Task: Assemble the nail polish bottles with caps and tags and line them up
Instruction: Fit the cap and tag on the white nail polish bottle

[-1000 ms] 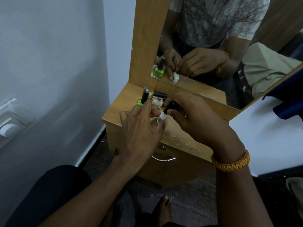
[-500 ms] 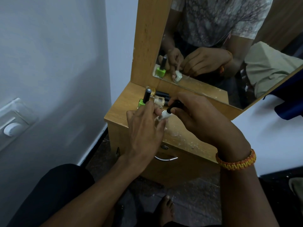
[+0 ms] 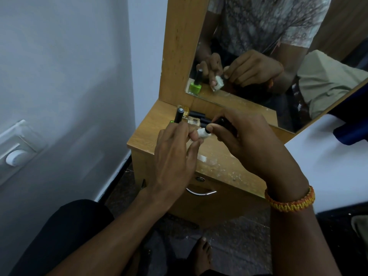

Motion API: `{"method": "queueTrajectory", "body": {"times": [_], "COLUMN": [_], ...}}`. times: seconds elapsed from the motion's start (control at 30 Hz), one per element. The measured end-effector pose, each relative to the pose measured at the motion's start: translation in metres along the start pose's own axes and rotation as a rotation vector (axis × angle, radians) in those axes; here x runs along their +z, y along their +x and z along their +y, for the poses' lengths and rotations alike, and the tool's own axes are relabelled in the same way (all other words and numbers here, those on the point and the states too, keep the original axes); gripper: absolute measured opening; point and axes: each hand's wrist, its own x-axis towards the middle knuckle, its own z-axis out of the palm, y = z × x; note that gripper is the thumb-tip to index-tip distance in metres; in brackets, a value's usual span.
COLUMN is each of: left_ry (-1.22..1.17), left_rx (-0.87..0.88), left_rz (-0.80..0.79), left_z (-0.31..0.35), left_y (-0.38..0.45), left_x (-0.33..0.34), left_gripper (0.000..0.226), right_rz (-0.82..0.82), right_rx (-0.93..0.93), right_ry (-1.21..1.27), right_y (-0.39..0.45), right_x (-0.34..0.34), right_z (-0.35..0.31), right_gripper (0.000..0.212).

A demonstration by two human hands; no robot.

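My left hand [image 3: 175,154] pinches a small white nail polish bottle [image 3: 202,133] above the wooden dresser top [image 3: 143,136]. My right hand [image 3: 245,140] grips the black cap [image 3: 221,122] that sits on the bottle's neck. The bottle is tilted on its side between the two hands. A green bottle with a tall black cap [image 3: 178,115] stands upright behind my left hand, its body mostly hidden. A yellowish bottle [image 3: 186,112], a small paper tag [image 3: 194,121] and a loose black cap [image 3: 198,114] lie by the mirror's base.
A mirror [image 3: 278,56] in a wooden frame rises behind the dresser and reflects both hands. The dresser has a drawer with a metal handle [image 3: 200,192]. A white wall [image 3: 69,76] with a switch plate stands at the left. My bare foot [image 3: 201,253] rests on the floor below.
The white bottle has tilted further onto its side and my right hand's fingers have shifted round the black cap. The green bottle has stayed in place.
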Motion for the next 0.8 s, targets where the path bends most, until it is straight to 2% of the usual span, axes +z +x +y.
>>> {"method": "queueTrajectory", "body": {"times": [0.2,0.3,0.47,0.53,0.63,0.7,0.8], "left_ry": [-0.030,-0.037,-0.017,-0.008,-0.002,-0.004,-0.006], "left_rx": [0.027,0.033,0.000,0.001,0.009,0.019,0.029], "left_rz": [-0.015,-0.052,-0.079,-0.079,-0.098,-0.109,-0.132], "left_z": [0.001,0.001,0.000,-0.001,-0.001,-0.001,-0.001], "left_y": [0.004,0.005,0.006,0.007,0.007,0.006,0.006], "left_x": [-0.005,-0.006,-0.007,-0.007,-0.006,-0.005,-0.005], "left_gripper": [0.019,0.024,0.028,0.029,0.028,0.028,0.033], "right_rz": [0.222,0.202,0.127,0.035,0.015,0.014,0.015], "right_rx": [0.013,0.061,0.084,0.025,-0.051,-0.022,0.036], "right_ry": [-0.076,-0.072,0.187,0.149,0.100,0.096,0.068], "right_y": [-0.001,-0.002,-0.005,-0.008,-0.010,-0.009,-0.007], "right_x": [0.012,0.012,-0.002,-0.007,-0.006,-0.004,0.000], "right_z": [0.001,0.000,0.002,0.005,0.010,0.011,0.014], "right_gripper": [0.048,0.048,0.045,0.045,0.028,0.021,0.028]}}
